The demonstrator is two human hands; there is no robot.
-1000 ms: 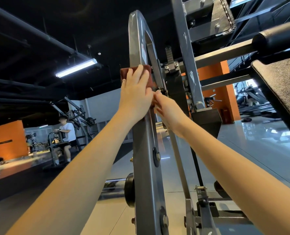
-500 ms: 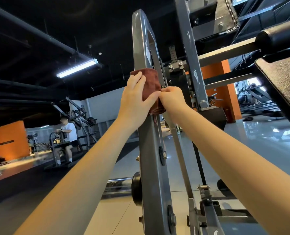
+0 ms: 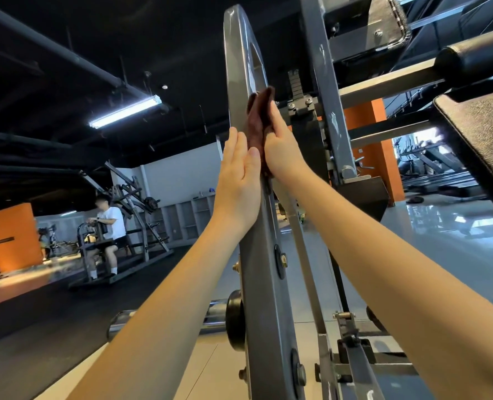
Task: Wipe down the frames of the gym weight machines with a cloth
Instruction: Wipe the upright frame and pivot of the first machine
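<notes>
A tall grey steel frame post point(image 3: 264, 284) of a weight machine rises in front of me, rounded at its top. A dark red cloth point(image 3: 258, 122) lies against the post's right face at about head height. My right hand point(image 3: 283, 148) presses the cloth onto the post, fingers stretched upward along it. My left hand point(image 3: 239, 180) rests flat on the post's left edge, fingers straight, its thumb touching the cloth's lower part. The cloth's lower end is hidden between my two hands.
More grey frame members point(image 3: 323, 90), a black padded roller point(image 3: 476, 59) and a textured pad point(image 3: 485, 134) stand to the right. A chrome bar with a black weight plate point(image 3: 235, 321) sticks out low on the left. A person point(image 3: 111, 223) sits at a far-left machine.
The cloth was wrapped around the post under my left hand; now it lies on the right face under my right hand, and my left hand has flattened against the left edge.
</notes>
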